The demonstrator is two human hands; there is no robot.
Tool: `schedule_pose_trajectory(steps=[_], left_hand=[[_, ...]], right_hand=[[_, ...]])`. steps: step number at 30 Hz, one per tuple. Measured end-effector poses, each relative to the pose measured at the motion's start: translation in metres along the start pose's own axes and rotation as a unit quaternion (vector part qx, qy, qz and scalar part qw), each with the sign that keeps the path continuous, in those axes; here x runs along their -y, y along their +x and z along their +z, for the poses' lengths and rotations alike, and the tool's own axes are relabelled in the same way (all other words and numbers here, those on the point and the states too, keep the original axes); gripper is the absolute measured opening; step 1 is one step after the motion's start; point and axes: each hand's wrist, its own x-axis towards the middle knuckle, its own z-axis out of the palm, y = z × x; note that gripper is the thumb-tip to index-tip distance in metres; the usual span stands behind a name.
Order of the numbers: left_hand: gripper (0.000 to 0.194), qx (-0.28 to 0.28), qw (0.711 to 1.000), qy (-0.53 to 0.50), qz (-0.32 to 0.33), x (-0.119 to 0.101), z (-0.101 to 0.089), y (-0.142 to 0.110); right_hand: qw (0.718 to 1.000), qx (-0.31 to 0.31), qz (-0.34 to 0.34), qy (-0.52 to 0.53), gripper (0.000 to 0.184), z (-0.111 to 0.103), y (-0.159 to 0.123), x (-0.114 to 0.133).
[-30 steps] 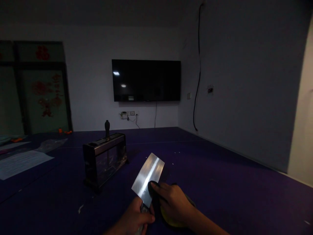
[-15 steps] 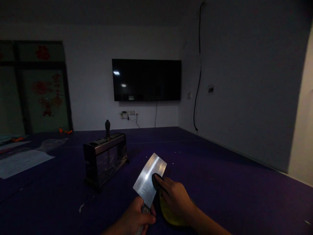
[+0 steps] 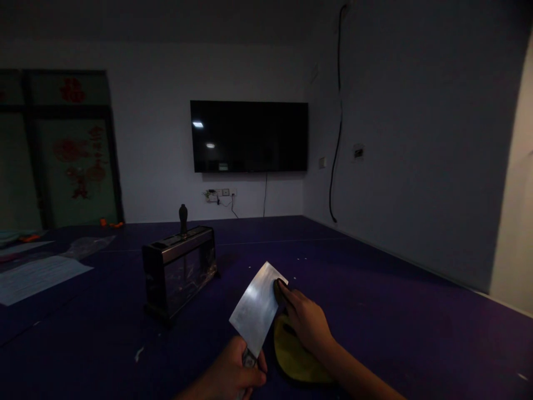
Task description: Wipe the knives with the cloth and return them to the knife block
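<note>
One wide purple surface point(image 3: 395, 316) fills the lower view; bench or floor, cannot tell. Wall-mounted television point(image 3: 250, 139) behind, screen dark. Black-framed case point(image 3: 183, 278) with clear-looking sides stands upright on the surface, left of the hands, black knob handle point(image 3: 183, 218) pointing up. Cleaver point(image 3: 256, 314) is raised in front of the person, broad face showing, tip end away, well apart from the case. Left hand point(image 3: 235, 369) has its fingers wrapped closed around the cleaver's handle. Right hand point(image 3: 308, 322) pinches a small dark pad point(image 3: 280, 291) against the blade by its far right corner, fingers pressed together over it; thumb not visible. Yellow-green piece, dark-rimmed point(image 3: 295, 361), lies under and beside the right hand. White scraps point(image 3: 139, 354) on the surface, smallest.

Step in hand, judged: rubbing or wiping the blade face, pad at the far end. Another pass would call for a steady handle grip, flat pad, light even pressure and fingertips clear of the edge.
</note>
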Motion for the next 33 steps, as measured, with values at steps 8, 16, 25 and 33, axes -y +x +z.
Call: schedule_pose_trajectory(steps=[8, 16, 25, 33], left_hand=[[0.026, 0.0, 1.0, 0.014, -0.011, 0.001, 0.0, 0.001], [0.024, -0.012, 0.999, 0.039, -0.021, 0.0, 0.001, 0.001], [0.025, -0.013, 0.999, 0.047, -0.02, -0.005, 0.0, 0.001], [0.026, -0.017, 0.999, 0.041, -0.022, -0.002, 0.0, 0.002]], right_hand=[[0.997, -0.041, 0.048, 0.035, 0.046, 0.006, 0.003, -0.011], [0.997, -0.038, 0.045, 0.043, 0.048, 0.007, 0.003, -0.012], [1.0, 0.003, -0.024, 0.002, 0.052, 0.008, -0.001, -0.004], [0.996, 0.036, -0.078, -0.02, 0.051, 0.003, -0.005, 0.007]])
